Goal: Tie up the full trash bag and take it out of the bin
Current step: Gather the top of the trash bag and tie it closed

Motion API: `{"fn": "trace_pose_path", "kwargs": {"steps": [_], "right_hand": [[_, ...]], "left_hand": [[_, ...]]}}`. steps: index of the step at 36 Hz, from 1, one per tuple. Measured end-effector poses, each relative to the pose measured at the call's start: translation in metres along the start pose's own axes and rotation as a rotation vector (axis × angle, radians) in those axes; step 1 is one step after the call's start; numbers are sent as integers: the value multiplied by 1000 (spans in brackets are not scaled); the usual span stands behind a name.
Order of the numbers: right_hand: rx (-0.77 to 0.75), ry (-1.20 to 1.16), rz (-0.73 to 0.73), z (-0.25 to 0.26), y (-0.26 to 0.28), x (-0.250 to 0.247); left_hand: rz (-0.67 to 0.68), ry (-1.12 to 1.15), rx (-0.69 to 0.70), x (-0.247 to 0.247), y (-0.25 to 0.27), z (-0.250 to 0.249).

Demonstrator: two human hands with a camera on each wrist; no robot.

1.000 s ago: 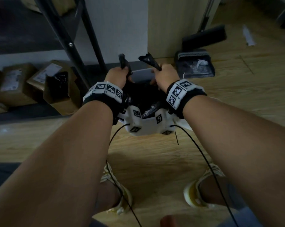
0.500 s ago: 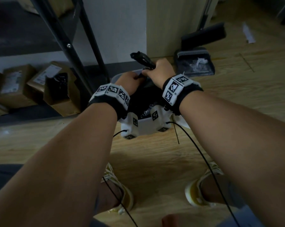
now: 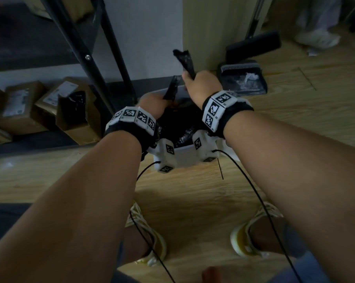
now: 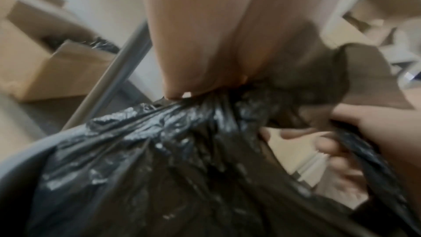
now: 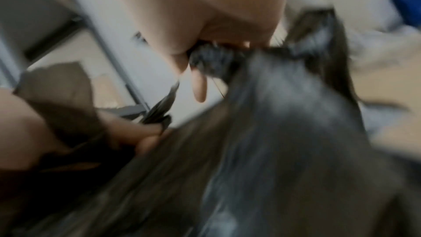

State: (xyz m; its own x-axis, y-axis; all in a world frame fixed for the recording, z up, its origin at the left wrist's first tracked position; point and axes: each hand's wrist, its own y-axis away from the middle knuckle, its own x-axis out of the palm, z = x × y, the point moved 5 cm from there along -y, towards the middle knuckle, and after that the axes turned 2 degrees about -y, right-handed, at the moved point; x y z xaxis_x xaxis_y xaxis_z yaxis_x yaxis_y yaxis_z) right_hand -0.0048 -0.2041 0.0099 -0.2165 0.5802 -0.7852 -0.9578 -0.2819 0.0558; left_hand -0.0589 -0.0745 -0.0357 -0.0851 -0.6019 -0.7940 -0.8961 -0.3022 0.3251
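My right hand (image 3: pixel 201 84) clenches one black bag tail (image 3: pixel 183 60) above the white bin (image 3: pixel 184 155), my left hand (image 3: pixel 152 105) grasping the other tail (image 3: pixel 171 89) lower, alongside. The trash bag (image 3: pixel 184 121) sits inside the bin; the tails lie crossed, I judge.

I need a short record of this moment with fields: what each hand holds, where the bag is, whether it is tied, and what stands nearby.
left hand: left hand grips one twisted end of the trash bag
right hand: right hand grips the other end, raised higher
bag place: inside the white bin
knot: not visible; the ends are held apart
nearby: dustpan on the floor to the right, cardboard boxes to the left
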Motion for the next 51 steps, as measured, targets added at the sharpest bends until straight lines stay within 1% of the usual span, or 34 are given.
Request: {"fn": "trace_pose_path", "kwargs": {"steps": [1,2,4,6,7,9,10,11,12,14,17,20,22,24,26,28,31,34,36,39,43,46,48,51], "right_hand": [[-7,51,-15,2,-1,-4],[-20,98,-20,4,-2,-8],[-50,157,10,8,-9,-14],[-18,153,47,6,-19,-17],[9,147,69,2,-24,-17],[43,90,113,0,-28,-16],[53,27,144,0,-28,-16],[64,-41,182,1,-27,-15],[71,-96,220,3,-25,-14],[76,-144,286,8,-22,-10],[72,-190,351,23,-20,-3],[70,-172,369,36,-20,-1],[45,-194,389,47,-18,-2],[1,-161,440,54,-17,-1],[-39,-120,413,58,-22,0],[-35,-136,365,58,-27,0],[-29,-105,286,56,-33,0],[-65,-2,219,57,-34,-2],[-75,13,209,55,-34,-2],[-69,22,200,51,-36,-2],[-78,-10,231,49,-37,-1],[-93,-30,249,48,-38,2],[-91,-26,236,47,-40,1],[-98,-18,215,43,-42,-3]], "left_hand": [[-14,-13,-2,-2,2,1],[-24,-44,26,-1,0,2],[-56,-79,60,-4,3,1],[-62,24,-15,-7,5,2],[-77,46,-30,-8,4,3],[-92,73,-2,-8,2,-1],[-85,62,-4,-7,0,1],[-80,132,-41,-9,2,0],[-80,143,-50,-10,2,-2],[-87,125,-31,-12,2,-3],[-4,118,17,-12,-2,-5],[17,43,61,-14,-5,-6],[30,3,44,-16,-5,-7],[44,-49,41,-18,-7,-9],[53,-71,41,-20,-9,-11],[75,-111,60,-20,-10,-14],[118,-120,51,-18,-10,-17],[145,-74,8,-17,-13,-17],[181,-3,-3,-15,-14,-15],[242,80,54,-11,-12,-14],[167,73,71,-14,-11,-12],[123,159,65,-14,-10,-10],[105,225,63,-14,-11,-9],[89,235,55,-13,-14,-7]]}}
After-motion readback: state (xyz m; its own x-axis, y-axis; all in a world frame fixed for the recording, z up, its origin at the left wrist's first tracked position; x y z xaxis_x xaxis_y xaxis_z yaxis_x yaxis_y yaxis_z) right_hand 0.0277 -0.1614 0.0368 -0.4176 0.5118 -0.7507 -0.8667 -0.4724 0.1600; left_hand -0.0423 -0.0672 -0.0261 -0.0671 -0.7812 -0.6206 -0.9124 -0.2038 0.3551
